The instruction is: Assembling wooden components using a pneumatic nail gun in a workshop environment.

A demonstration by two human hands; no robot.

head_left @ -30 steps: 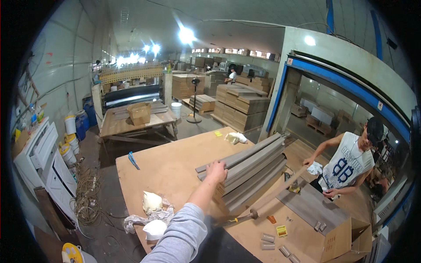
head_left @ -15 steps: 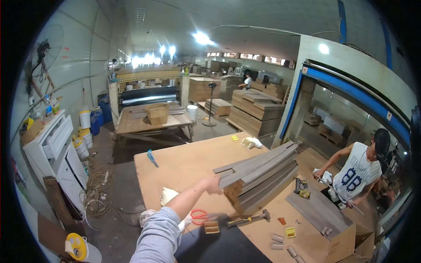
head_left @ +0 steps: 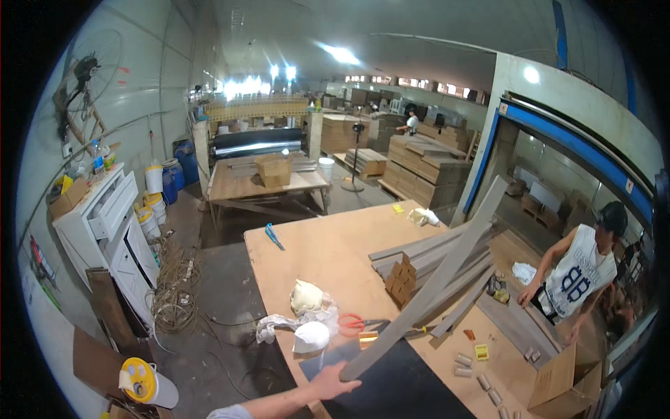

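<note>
My left hand (head_left: 333,383) is closed around the near end of a long grey board strip (head_left: 426,290), close to the front of the table. The strip slants up and away to the right, its far end raised above the other boards. A pile of similar grey boards (head_left: 457,262) lies behind it, with a block of small brown cardboard pieces (head_left: 401,281) at the pile's near end. Under my hand is a black mat (head_left: 391,391). Red-handled scissors (head_left: 351,323) lie beside the strip, which partly hides a hammer (head_left: 419,329). My right hand is out of view.
White cloths (head_left: 310,335) and a blue cutter (head_left: 274,237) lie on the brown worktable (head_left: 328,241). To the right are metal cylinders (head_left: 484,382), an open carton (head_left: 565,380) and a co-worker (head_left: 579,272). A white bucket (head_left: 150,384) and coiled cable (head_left: 174,297) stand on the left floor.
My left hand has drawn back toward me from the pile's near end, bringing one board strip with it. That strip's far end now points upward. The co-worker no longer holds the rod-like tool.
</note>
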